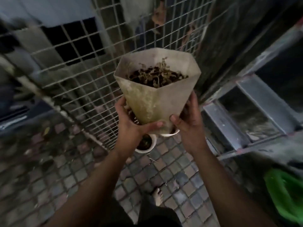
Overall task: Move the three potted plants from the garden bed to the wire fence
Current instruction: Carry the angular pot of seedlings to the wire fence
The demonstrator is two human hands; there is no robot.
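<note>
I hold a tall, faceted off-white pot [152,99] with dark soil and a dried, wilted plant in the air in front of the wire fence [78,66]. My left hand [131,123] grips its lower left side, thumb under the base. My right hand [188,118] grips its lower right side. Below the held pot, two white round pots stand on the paving by the fence foot: one [146,144] shows dark soil, the other [170,132] is mostly hidden behind the held pot and my hands.
The ground is small square paving [164,169]. A metal-framed ledge or step [242,122] runs along the right. Something bright green [288,194] lies at the lower right. My bare foot [158,196] stands on the paving below.
</note>
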